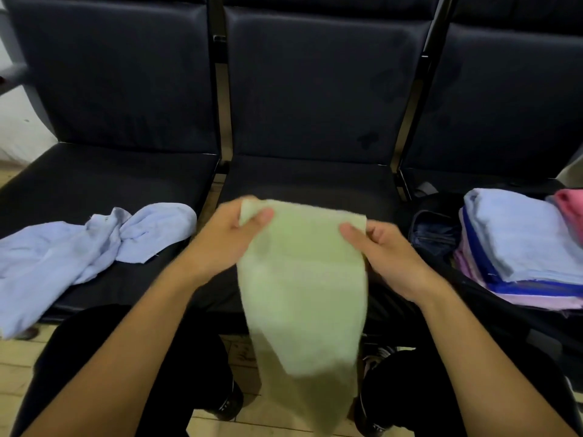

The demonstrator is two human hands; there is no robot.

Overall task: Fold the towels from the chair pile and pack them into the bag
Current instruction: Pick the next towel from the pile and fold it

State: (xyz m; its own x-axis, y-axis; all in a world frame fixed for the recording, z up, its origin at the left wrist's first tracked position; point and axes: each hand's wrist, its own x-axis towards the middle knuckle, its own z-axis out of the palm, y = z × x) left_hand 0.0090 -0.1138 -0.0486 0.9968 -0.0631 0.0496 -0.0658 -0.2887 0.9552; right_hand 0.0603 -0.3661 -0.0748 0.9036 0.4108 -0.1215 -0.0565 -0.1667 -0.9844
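A pale green towel (303,288) hangs lengthwise in front of the middle chair seat, held by its top edge. My left hand (227,238) pinches its top left corner and my right hand (385,250) grips its top right corner. The towel's lower end drops between my knees. A crumpled light blue towel (94,244) lies on the left seat. On the right seat, a dark open bag (438,228) holds a stack of folded towels (520,244), light blue on top, with blue and pink ones below.
Three dark padded chairs (315,89) joined in a row fill the view. A pink folded cloth (571,209) sits at the far right edge. My legs in black trousers and dark shoes rest on a light wooden floor (19,361).
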